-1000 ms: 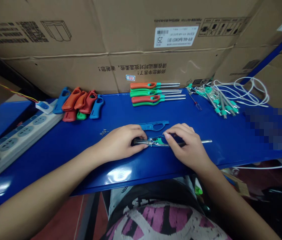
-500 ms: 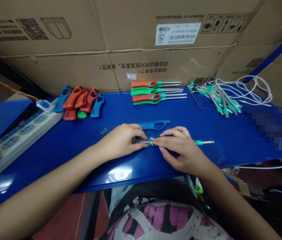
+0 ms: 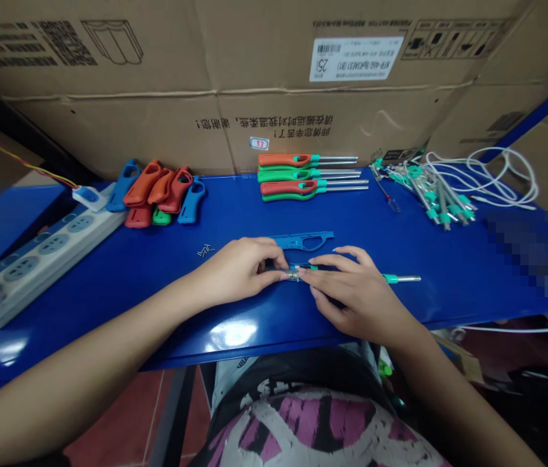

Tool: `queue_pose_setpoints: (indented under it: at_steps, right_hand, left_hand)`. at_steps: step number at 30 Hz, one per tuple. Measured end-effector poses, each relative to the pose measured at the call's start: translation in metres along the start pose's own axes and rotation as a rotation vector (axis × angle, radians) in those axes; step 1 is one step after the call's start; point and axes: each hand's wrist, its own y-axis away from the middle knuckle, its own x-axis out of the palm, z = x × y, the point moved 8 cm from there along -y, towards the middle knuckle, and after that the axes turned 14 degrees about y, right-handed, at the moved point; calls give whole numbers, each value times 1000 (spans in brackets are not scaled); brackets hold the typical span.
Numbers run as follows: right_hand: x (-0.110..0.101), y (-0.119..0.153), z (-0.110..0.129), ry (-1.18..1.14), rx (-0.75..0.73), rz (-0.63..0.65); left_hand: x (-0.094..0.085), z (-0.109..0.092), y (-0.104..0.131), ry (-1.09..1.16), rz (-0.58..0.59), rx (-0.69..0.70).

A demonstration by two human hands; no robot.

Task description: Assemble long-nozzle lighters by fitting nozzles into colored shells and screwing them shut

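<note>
L fingers [image 3: 272, 250] pinch lighter [image 3: 392, 279], R fingers [image 3: 328, 280] over; blue half-shell [image 3: 289, 242] nr.

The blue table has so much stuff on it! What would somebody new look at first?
Probably the colourful handles heaped at the back left of the table, next to the white power strip. Then maybe the bright lighters lined up at the back, in front of the big cardboard box. Nearer the front, the left hand and right hand are on a half-built lighter, its silver tip poking out.
</note>
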Motion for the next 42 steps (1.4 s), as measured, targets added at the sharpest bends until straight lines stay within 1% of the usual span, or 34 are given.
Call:
queue_pose_setpoints:
  at_steps: [7, 10, 12, 15, 16, 19, 21, 23, 26, 28, 30, 32, 35, 38, 42]
  right_hand:
    - [4, 2, 4, 19, -35, 25]
    - [2, 2, 4, 6, -26, 20]
    - [-4, 1, -2, 4, 26, -16]
    - [-16, 5, -20, 1, 169, -108]
    - [-18, 7, -26, -2, 210, -120]
    - [-15, 12, -36, 2, 243, -65]
    - [-9, 14, -36, 9, 211, -8]
    - [-5, 14, -34, 15, 181, 18]
    - [-2, 13, -32, 17, 160, 32]
    - [-1, 13, -32, 7, 160, 33]
    - [0, 13, -34, -5, 161, 38]
    - [1, 13, -34, -13, 165, 46]
    - [2, 13, -33, -17, 174, 66]
    - [-2, 14, -33, -28, 188, 71]
    - [-16, 19, -47, -7, 262, 20]
  left_hand:
    - [0, 0, 0, -12, -26, -22]
    - [-1, -2, 1, -19, -45, -2]
    - [-2, -4, 1, -15, -50, 21]
    - [-1, -2, 1, -11, -51, 18]
    - [-1, -2, 1, -17, -50, 12]
    - [1, -2, 2, -57, -48, 3]
    - [1, -4, 3, -98, -48, -14]
    - [0, -7, 4, -159, -53, -19]
    - [-2, -19, 6, -243, -89, 64]
    - [3, -28, 7, -245, -77, 153]
    - [12, -33, 7, -222, -22, 227]
    - [22, -34, 8, -210, 32, 274]
    - [33, -29, 8, -210, 65, 290]
    - [36, -24, 7, -203, 64, 284]
    - [36, -21, 6, -179, 57, 280]
